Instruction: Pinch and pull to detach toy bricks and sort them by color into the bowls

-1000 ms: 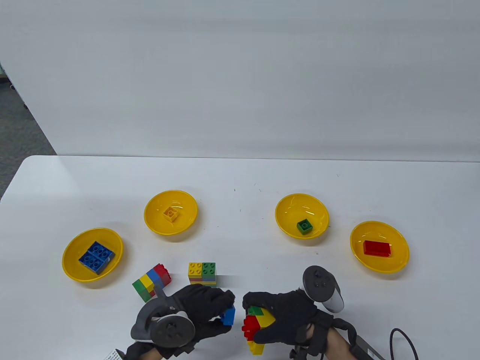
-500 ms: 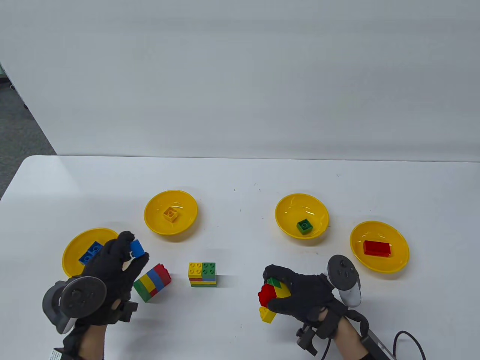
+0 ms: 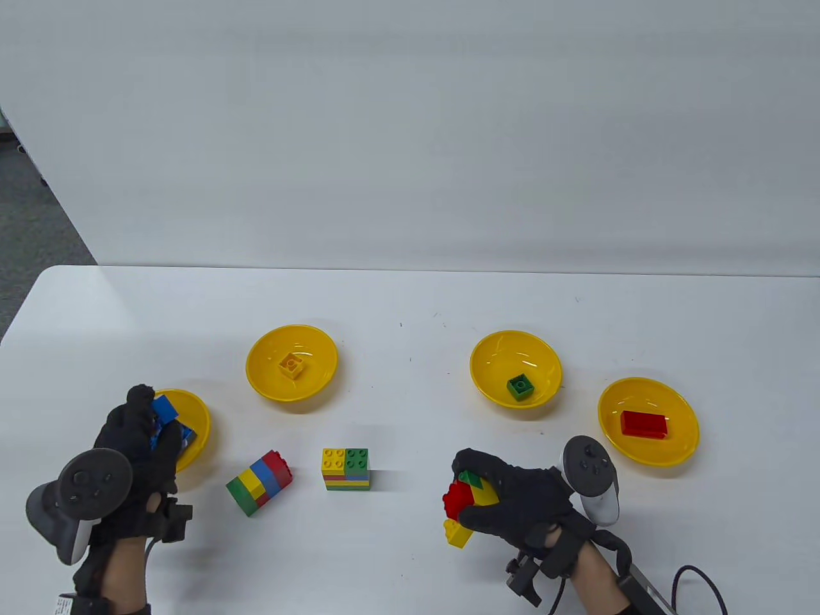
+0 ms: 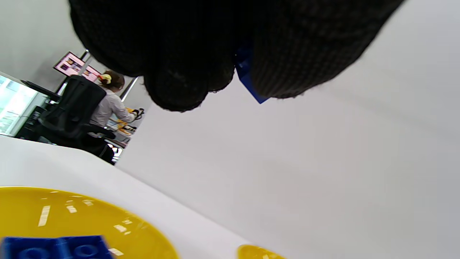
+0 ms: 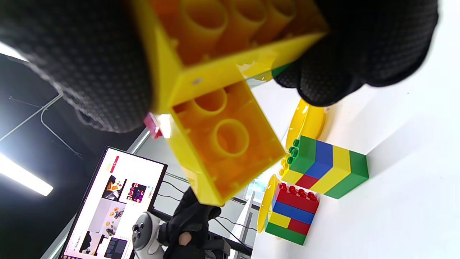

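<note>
My left hand (image 3: 155,418) hovers over the far-left yellow bowl (image 3: 200,419) and pinches a small blue brick (image 3: 164,408) between thumb and fingers. The left wrist view shows only a corner of that blue brick (image 4: 248,73) under the glove, with more blue bricks (image 4: 54,247) in the bowl (image 4: 90,223) below. My right hand (image 3: 469,490) grips a cluster of red, yellow and green bricks (image 3: 462,506) just above the table. The right wrist view shows the cluster's hollow yellow underside (image 5: 219,118) between my fingers.
Two mixed stacks stand on the table, one (image 3: 259,482) near the blue bowl and one (image 3: 346,469) at the middle. Three more yellow bowls hold a yellow brick (image 3: 291,364), a green brick (image 3: 520,387) and a red brick (image 3: 644,424).
My left hand pulled the blue brick off the cluster and carried it left to above the blue bowl. My right hand shifted right with the remaining cluster.
</note>
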Available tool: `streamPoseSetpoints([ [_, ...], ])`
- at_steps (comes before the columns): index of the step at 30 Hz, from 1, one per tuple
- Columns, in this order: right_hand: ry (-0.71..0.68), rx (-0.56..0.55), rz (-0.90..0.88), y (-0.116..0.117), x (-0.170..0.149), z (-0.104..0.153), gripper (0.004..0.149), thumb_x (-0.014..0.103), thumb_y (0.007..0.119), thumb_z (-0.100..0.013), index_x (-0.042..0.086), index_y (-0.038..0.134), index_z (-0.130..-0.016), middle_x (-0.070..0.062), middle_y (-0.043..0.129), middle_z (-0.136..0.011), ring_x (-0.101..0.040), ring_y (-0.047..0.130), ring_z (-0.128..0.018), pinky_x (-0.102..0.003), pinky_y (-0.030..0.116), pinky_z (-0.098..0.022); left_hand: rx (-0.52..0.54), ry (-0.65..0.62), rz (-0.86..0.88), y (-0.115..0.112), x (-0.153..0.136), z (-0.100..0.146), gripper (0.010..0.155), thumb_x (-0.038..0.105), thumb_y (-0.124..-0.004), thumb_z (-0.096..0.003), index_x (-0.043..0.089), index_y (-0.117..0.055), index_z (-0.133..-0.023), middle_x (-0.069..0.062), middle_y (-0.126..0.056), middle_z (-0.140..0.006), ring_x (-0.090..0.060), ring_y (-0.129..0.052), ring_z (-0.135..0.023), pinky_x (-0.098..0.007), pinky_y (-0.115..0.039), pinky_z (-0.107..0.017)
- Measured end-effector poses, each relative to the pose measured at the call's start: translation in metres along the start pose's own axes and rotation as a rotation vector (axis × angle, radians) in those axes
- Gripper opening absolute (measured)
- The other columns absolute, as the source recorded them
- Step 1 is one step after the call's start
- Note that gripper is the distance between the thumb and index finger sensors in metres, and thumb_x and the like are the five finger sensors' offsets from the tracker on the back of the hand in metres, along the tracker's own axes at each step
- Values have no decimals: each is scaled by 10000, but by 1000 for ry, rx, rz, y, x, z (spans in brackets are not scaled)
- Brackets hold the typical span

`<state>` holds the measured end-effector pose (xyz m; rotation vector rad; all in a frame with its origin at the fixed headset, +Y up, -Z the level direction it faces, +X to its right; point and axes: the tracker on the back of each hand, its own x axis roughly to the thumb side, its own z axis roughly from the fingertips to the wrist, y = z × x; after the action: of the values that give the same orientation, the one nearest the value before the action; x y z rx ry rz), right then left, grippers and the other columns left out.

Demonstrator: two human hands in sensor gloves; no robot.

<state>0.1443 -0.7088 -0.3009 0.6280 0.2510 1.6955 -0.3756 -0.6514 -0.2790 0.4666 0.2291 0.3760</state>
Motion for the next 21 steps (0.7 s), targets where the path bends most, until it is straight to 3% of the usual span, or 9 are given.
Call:
streamPoseSetpoints([
  [5, 2, 1, 11, 2, -1, 0, 900, 493, 969, -321, -52, 641, -958, -304, 784, -857, -531, 935, -614, -648, 829, -409, -98, 88, -203, -31, -20, -9, 677, 357, -989, -439, 194, -707, -1032, -181, -859, -943, -386, -975, -744, -623, -783, -587],
  [9, 8, -4, 10, 3, -2, 1, 899, 493, 966, -324, -51, 637, -960, -302, 781, -860, -531, 934, -617, -648, 827, -411, -137, 158, -195, -48, -34, -12, 743, 346, -978, -449, 153, -615, -1067, -204, -825, -963, -394, -959, -754, -623, -772, -598],
  [15, 16, -19, -5, 3, -2, 1, 898, 499, 958, -328, -47, 632, -962, -302, 777, -863, -529, 932, -620, -645, 827, -413, -76, 145, -169, -38, -29, -11, 766, 380, -958, -458, 164, -572, -1084, -213, -777, -999, -399, -932, -789, -622, -757, -613],
  [21, 15, -45, -44, 5, -3, 3, 899, 502, 925, -350, -40, 580, -980, -302, 729, -894, -541, 894, -669, -656, 799, -448, -4, 35, -15, -18, 8, -3, 706, 477, -874, -490, 192, -604, -1076, -214, -751, -1019, -411, -908, -817, -613, -763, -607],
])
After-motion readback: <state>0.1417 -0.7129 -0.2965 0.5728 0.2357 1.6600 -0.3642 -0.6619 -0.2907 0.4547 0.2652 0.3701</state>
